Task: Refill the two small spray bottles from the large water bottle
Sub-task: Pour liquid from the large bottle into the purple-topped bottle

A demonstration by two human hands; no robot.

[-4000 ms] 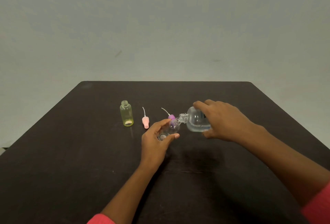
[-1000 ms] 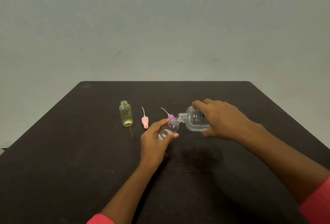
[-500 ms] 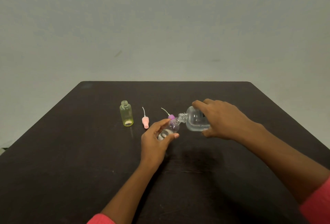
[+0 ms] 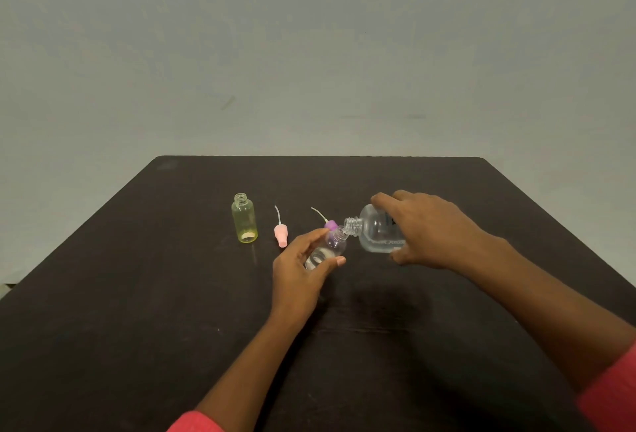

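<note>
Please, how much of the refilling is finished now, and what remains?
Done: the pink cap and purple cap lie off on the table. In hand: the right hand tips the large bottle into the clear bottle, gripped by the left hand; some water shows inside. Left: the yellow bottle stands open, apparently unfilled; then recapping both.

A plain indoor room serves as a simple tabletop work spot: a dark matte table [image 4: 137, 328] stands before a pale grey-green painted wall [image 4: 309, 35] bearing faint scuffs [image 4: 228, 103]. A small yellow bottle [image 4: 244, 221], a pink spray cap [image 4: 281, 234] and a purple spray cap [image 4: 330, 224] sit in a row on the tabletop. Home, lab or studio cannot be told.
</note>
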